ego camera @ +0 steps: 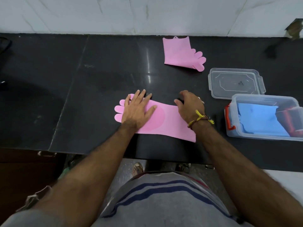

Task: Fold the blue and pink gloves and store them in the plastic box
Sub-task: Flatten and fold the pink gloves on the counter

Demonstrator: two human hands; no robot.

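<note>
A pink glove (170,122) lies flat on the black counter (98,79), fingers pointing left and cuff to the right. My left hand (136,110) presses flat on its palm and finger end. My right hand (191,106) rests on the cuff end with curled fingers at the far edge; whether it pinches the edge I cannot tell. A second pink glove (178,52), folded, lies further back. The clear plastic box (262,99) at the right holds folded blue gloves (260,119).
The box's clear lid (236,82) lies on the counter just behind the box. The box has red clips (228,118) on its left side. A white wall (147,13) runs behind the counter. The counter's front edge is close to my body.
</note>
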